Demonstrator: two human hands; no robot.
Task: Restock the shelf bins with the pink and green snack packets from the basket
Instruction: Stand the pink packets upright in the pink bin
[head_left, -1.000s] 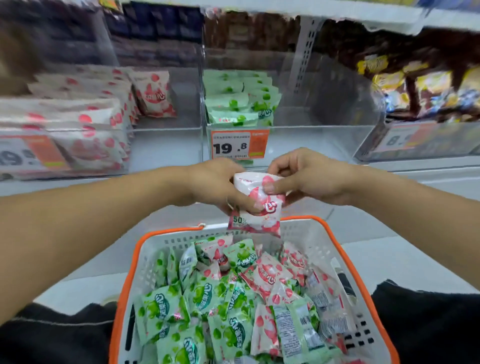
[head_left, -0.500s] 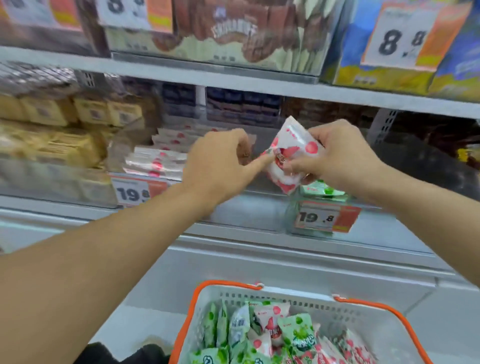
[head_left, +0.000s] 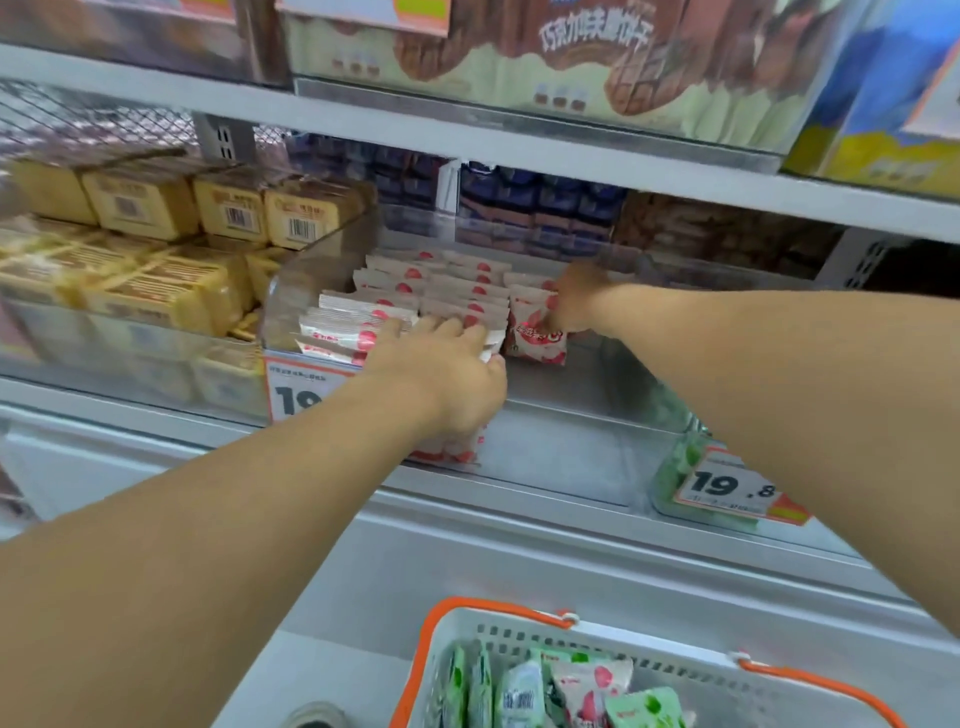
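Observation:
A clear shelf bin (head_left: 563, 400) holds rows of pink snack packets (head_left: 441, 291). My left hand (head_left: 452, 379) reaches into the bin and lies with straight fingers on the front rows. My right hand (head_left: 576, 296) is deeper in the bin and grips the top of one pink packet (head_left: 535, 338), which stands upright just right of the rows. At the bottom of the view is the white basket (head_left: 675, 670) with orange handles, holding green and pink packets (head_left: 587, 686). A second bin with green packets (head_left: 680, 462) sits at the right behind a 19.8 price tag.
Yellow boxed snacks (head_left: 156, 291) fill the bin to the left. Dark blue packs (head_left: 540, 208) stand behind the pink bin. The upper shelf (head_left: 363, 124) hangs low overhead with chocolate biscuit packs (head_left: 545, 62). The right half of the pink bin's floor is bare.
Both hands moved from in front of the shelf into the pink bin. The right hand carried the pink packet in; the left hand left it and now lies on the rows.

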